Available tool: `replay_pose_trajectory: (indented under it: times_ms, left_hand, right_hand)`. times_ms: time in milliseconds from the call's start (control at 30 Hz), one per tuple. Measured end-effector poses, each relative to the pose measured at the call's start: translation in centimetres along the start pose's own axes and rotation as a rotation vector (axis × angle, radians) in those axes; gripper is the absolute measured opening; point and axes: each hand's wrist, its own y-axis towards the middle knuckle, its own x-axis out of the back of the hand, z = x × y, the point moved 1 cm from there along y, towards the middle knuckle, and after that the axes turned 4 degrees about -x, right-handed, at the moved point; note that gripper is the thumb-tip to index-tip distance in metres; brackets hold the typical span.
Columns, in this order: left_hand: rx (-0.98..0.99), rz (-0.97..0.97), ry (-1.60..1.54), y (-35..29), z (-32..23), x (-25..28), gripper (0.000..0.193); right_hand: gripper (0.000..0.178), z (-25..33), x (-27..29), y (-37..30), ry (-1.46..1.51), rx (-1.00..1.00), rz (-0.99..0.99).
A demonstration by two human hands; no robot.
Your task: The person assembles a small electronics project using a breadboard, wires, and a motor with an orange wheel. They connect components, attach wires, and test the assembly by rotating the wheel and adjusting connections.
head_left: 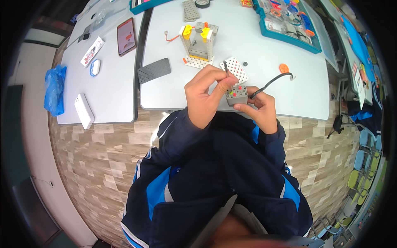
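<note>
Just beyond the hands on the white tabletop (pixel 264 49) lies a white perforated plate (pixel 235 68), and past it stands a grey and yellow block model (pixel 199 41). An orange wheel (pixel 283 68) lies to their right, a teal parts case (pixel 289 22) further off. To their left sit a dark grey studded plate (pixel 154 70), a smartphone (pixel 126 36) and a blue plastic bag (pixel 54 89)

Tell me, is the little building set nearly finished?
Partly. A grey and yellow frame already stands built on the white table. Right now the right hand holds a small grey block with a black cable, while the left hand works on its top. Loose plates and an orange wheel lie unused.
</note>
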Motion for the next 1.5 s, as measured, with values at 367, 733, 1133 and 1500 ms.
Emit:
replay_pose_trajectory:
  times_ms: [367,733,1133,1500]
  left_hand:
    - [0.197,0.177,-0.371,-1.0,-0.1,1.9,0.017]
    - [0.164,0.397,-0.201,-0.6,-1.9,3.2,0.023]
    - [-0.136,-0.203,0.582,4.9,6.3,1.6,0.099]
    - [0.064,-0.057,0.564,2.4,4.1,7.1,0.096]
  right_hand:
    - [0.039,-0.4,0.4,-0.6,0.561,-0.281,0.444]
    - [0.044,0.3,0.9,-0.7,0.157,-0.141,0.455]
    - [0.039,-2.4,1.8,1.5,-0.220,0.157,-0.414]
    - [0.036,-1.9,3.7,3.3,-0.443,-0.024,-0.544]
